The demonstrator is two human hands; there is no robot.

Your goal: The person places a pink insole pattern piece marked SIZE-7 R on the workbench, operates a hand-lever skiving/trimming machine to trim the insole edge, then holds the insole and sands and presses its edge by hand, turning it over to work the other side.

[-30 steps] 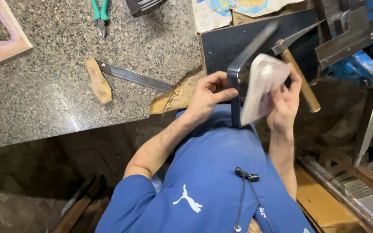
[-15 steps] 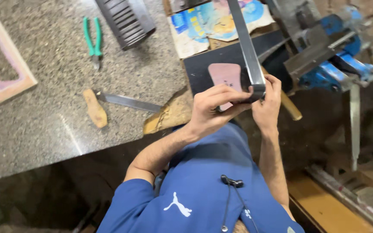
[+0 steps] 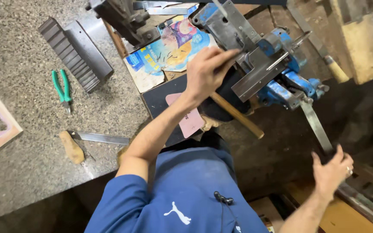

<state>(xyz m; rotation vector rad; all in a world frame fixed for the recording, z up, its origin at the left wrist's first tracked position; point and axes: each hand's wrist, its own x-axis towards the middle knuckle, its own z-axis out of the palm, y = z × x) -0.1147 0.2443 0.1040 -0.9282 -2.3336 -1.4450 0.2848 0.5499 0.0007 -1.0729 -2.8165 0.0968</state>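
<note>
1. Since 0.5 s ago both hands have left the pink sheet: left hand [image 3: 207, 72] is now up at the grey metal piece [image 3: 255, 73] in the blue vise [image 3: 288, 80], right hand [image 3: 331, 170] has dropped low to the vise handle [image 3: 318, 127].
2. Pink sheet [image 3: 185, 117] lies flat on the dark board [image 3: 160, 97] at bench edge, under the left forearm, nobody holding it.
3. Left hand: fingers narrow, stretched fwd, tips touching the metal piece at the jaws; looks like steadying it, not a full grasp.
4. Right hand: half-open, fingers curled round the lower end of the handle bar; can't tell how firm the grip is.
5. Wooden hammer handle [image 3: 236, 115] rests slanted on the board just beside the sheet.
6. Progress, my read: piece is seated in the vise, clamping stage underway; can't tell if jaws are tight yet. Any working of the piece looks not yet begun.
7. Idle on the granite top [image 3: 26, 69]: green pliers [image 3: 61, 88], knife w/ wooden grip [image 3: 89, 140], ribbed metal block [image 3: 75, 52].
</note>
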